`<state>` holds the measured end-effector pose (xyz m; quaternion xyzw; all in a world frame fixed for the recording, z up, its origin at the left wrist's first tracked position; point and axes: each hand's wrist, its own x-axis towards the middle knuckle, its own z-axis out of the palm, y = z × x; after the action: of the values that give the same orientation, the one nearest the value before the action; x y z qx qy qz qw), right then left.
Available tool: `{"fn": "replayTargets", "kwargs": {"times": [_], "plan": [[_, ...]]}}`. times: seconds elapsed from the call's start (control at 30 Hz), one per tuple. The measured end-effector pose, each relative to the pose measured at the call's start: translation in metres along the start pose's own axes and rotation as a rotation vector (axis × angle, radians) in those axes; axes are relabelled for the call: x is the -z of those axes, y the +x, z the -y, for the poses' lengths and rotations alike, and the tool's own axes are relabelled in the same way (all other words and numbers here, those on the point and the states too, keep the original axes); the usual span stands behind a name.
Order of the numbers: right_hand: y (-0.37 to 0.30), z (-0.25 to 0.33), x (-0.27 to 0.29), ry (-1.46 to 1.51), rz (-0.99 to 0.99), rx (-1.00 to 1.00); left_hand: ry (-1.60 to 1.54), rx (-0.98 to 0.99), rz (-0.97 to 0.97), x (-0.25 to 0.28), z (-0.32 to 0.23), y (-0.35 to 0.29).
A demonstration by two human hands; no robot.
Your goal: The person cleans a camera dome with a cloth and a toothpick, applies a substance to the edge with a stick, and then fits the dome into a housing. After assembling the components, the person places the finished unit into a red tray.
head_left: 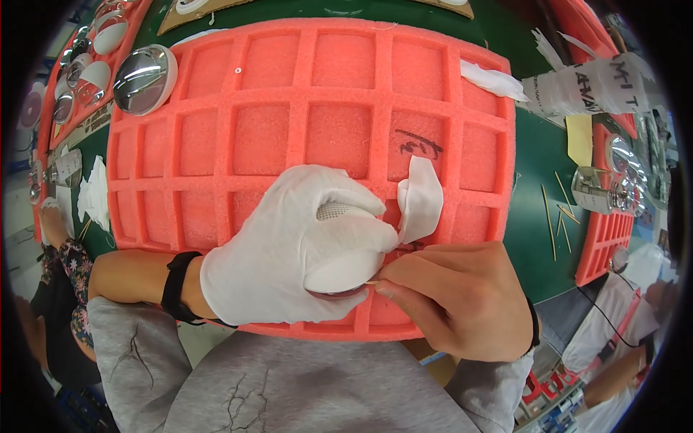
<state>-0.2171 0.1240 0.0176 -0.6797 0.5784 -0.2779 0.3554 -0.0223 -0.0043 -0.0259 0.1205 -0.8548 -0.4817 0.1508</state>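
Note:
My left hand point(296, 245), in a white glove, is closed round a domed lens point(343, 273) with a white surface facing up. It holds the lens tilted above the near part of a red foam tray point(339, 137) divided into square compartments. My bare right hand point(462, 296) pinches a thin wooden stick point(372, 282), its tip at the lens's right edge. Most of the stick is hidden by my fingers. Just beyond my fingers, a strip of white cloth point(421, 200) lies on the tray. A clear glass dome lens point(146, 79) rests at the tray's far left corner.
More lenses point(94, 78) fill another red tray at far left. White tissue point(94, 196) lies left of the foam tray. To the right are loose wooden sticks point(561, 216), a glass bottle point(595, 189) and a translucent plastic bottle point(585, 86). Another person's arm point(54, 224) shows at left.

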Motion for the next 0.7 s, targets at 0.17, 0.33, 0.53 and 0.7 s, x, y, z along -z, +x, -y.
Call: {"fn": "replayTargets", "kwargs": {"times": [0.17,0.33,0.53,0.7], "plan": [[0.000,0.011,0.000,-0.126,0.012,-0.016,0.029,-0.007,-0.016,-0.002,0.003,-0.005],[0.002,0.016,-0.001,-0.194,0.052,-0.029,0.016,-0.016,-0.002,-0.002,0.004,-0.002],[0.010,0.015,-0.002,-0.211,0.092,-0.013,0.026,-0.017,-0.034,-0.004,0.007,-0.007],[0.011,0.015,-0.001,-0.221,0.086,0.008,0.049,-0.011,0.051,0.001,0.006,-0.002]]}}
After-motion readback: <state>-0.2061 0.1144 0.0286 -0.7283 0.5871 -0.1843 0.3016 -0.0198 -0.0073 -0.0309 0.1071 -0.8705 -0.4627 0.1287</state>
